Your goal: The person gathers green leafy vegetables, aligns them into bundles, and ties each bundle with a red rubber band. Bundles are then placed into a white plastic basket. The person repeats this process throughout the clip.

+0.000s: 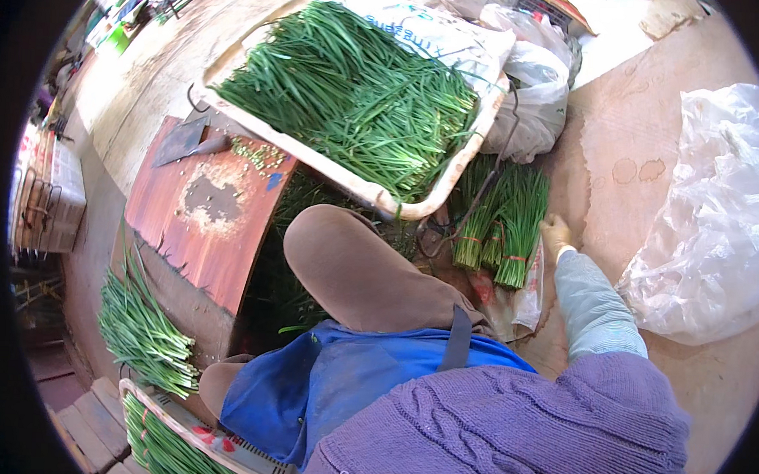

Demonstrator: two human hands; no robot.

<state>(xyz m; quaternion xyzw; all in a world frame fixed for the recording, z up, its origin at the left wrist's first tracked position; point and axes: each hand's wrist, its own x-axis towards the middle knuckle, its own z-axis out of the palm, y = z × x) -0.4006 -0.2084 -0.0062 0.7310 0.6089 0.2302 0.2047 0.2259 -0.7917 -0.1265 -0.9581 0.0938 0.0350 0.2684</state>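
My right hand (556, 236), in a tan glove, is at the right edge of a bundle of green garlic chives (521, 211) tied with a red band; whether its fingers grip anything is unclear. More banded bundles (470, 241) lie just left of that one, partly under the rim of a white plastic tray (350, 175) heaped with loose chives (360, 103). My left hand is out of view. Ahead on the left, a cleaver (183, 141) with a dark handle rests on a reddish wooden board (226, 256) with a worn patch and scattered green bits.
Loose chives (146, 341) lie beside the board, above a crate (187, 422) of banded chives. A clear plastic sheet (717, 220) covers floor at the right. White plastic bags (532, 91) stand behind the tray, and a bent metal hook (507, 141) hangs by its corner. Wrapped boxes (48, 191) stand far left.
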